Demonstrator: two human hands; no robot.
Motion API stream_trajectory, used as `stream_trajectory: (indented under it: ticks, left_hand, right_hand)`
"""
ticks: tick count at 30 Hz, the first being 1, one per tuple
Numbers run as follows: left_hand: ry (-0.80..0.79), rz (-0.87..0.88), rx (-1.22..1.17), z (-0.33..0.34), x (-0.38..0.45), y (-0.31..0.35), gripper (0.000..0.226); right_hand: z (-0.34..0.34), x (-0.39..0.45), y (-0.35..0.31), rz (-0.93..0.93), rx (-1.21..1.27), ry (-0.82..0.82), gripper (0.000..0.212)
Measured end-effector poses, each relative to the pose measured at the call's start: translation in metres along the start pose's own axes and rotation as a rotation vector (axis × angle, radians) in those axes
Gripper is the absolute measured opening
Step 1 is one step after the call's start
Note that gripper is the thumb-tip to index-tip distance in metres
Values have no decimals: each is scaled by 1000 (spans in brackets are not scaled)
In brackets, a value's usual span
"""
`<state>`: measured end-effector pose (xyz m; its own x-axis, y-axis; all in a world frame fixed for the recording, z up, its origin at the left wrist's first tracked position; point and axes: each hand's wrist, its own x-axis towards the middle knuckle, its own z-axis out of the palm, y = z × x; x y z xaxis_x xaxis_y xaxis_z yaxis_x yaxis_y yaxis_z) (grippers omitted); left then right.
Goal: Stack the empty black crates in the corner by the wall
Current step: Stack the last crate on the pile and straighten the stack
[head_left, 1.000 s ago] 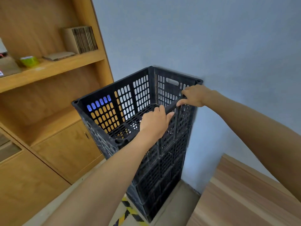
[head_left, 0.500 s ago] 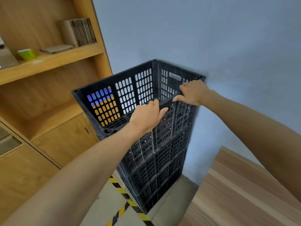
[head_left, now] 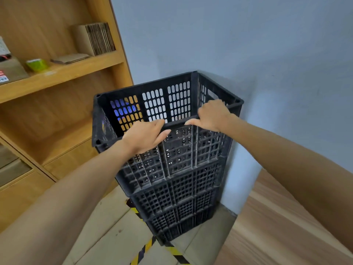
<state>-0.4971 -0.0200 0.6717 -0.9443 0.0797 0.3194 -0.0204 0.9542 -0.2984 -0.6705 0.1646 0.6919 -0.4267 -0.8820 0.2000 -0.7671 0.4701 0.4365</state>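
Observation:
A stack of black perforated crates (head_left: 177,190) stands in the corner between the wooden shelving and the blue-grey wall. The top crate (head_left: 172,104) is empty and sits on the stack. My left hand (head_left: 147,134) grips the near rim of the top crate, fingers curled over the edge. My right hand (head_left: 212,115) holds the same near rim further right, fingers hooked inside and thumb pointing left along the edge.
Wooden shelving (head_left: 63,73) with flat cardboard, a green tape roll and a box rises on the left, cabinets below. A wooden surface (head_left: 277,226) lies at the lower right. Yellow-black hazard tape (head_left: 145,249) marks the floor in front of the stack.
The top crate has settled lower and squarer onto the stack. Both hands stayed on its near rim, and the view has dropped and pulled back, showing more of the stack and floor.

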Motion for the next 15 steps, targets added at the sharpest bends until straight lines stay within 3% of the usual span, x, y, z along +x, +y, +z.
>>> stream_trajectory:
  ticks: [5,10,15]
  left_hand:
    - [18,71,6,5,-31,-38,65]
    - [57,57,-116,4,-50,-40,45]
    - [123,-62,-169,-3,-61,-38,66]
  right_hand:
    - [-27,-5,-44,19,-32,-58,79]
    - [-39,-22,-64,43,-44,-112,81]
    - [-52,-39,-72,42,-56,-157,80]
